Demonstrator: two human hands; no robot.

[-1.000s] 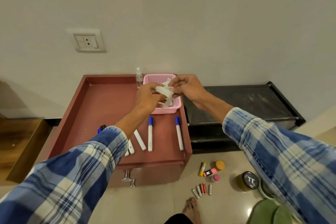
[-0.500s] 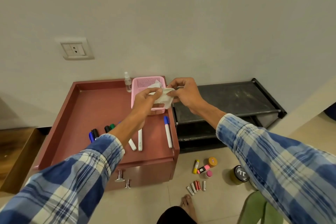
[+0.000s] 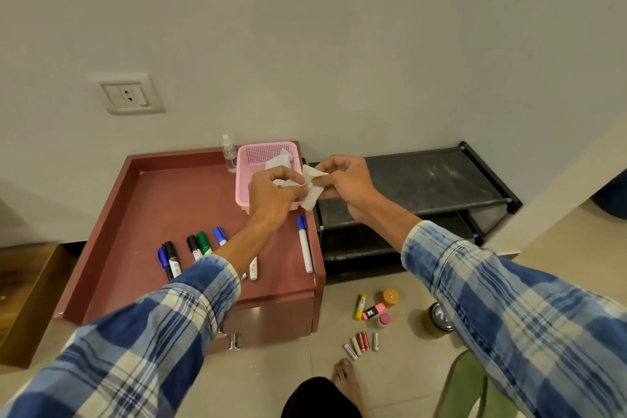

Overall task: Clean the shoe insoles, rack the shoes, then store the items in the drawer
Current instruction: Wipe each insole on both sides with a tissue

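The left hand and the right hand hold one white tissue between them, over the right edge of the red tabletop. The fingers of each hand are curled and pinch it. It hangs just before the pink basket in the back right corner. Markers lie near the front edge, and bare surface shows behind them. The black shoe rack stands just beside the right edge.

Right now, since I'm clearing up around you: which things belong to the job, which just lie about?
For the job: tissue, pinched by left hand and right hand; pink basket; spray bottle; shoe rack.
Lying idle now: markers, batteries, wall socket.
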